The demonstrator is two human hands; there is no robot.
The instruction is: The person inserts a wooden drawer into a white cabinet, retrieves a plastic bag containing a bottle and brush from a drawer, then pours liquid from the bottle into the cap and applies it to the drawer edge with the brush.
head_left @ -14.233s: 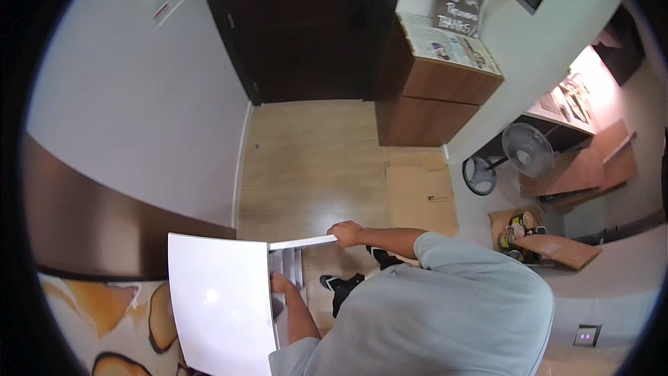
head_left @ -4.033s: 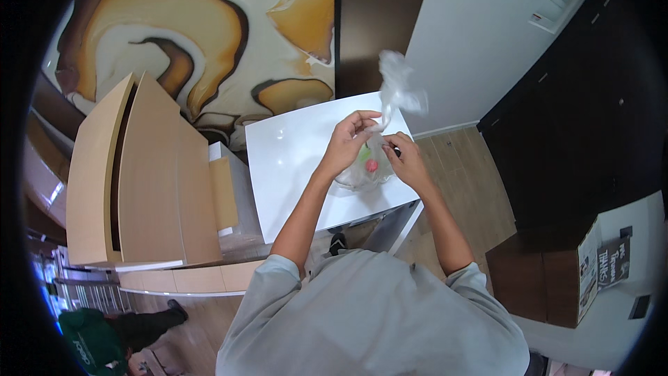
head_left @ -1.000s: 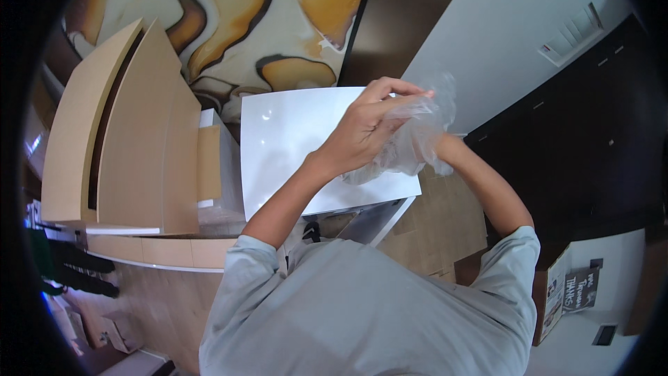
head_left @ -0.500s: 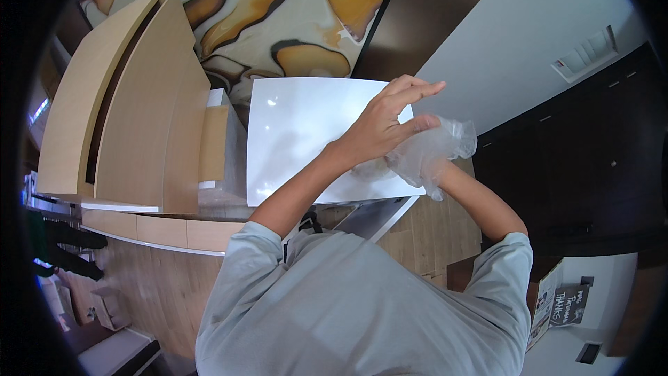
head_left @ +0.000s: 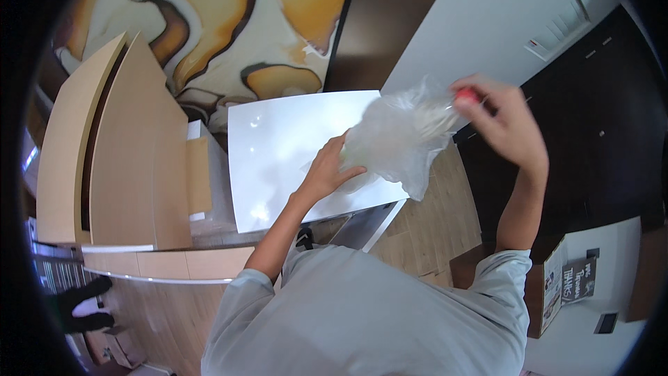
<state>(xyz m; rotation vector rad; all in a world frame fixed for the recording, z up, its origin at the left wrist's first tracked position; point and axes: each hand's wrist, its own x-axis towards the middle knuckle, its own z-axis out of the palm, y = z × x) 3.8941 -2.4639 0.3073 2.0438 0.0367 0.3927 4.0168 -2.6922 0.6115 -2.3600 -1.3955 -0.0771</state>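
Note:
A clear, crinkled plastic bag (head_left: 390, 143) spreads over the right part of a glossy white tabletop (head_left: 268, 160) and past its edge. My left hand (head_left: 325, 170) grips the bag's left side, thumb and fingers apart around it, with part of the fingers hidden by the plastic. Raised at the bag's right end, my right hand (head_left: 511, 125) has its fingers closed around a red cap-like top (head_left: 467, 95). Below that top, pale streaked stuff shows through the plastic; motion blur hides what it is.
Pale wooden counter panels (head_left: 146, 146) stand to the left, with a box (head_left: 202, 174) between them and the table. Dark cabinets (head_left: 598, 139) and a white wall (head_left: 480, 21) lie to the right. A person's legs (head_left: 87, 306) show at far left.
My right hand has come out of the bag and moved up and right, now holding the red-topped thing. My left hand has lowered onto the bag. The view has shifted slightly.

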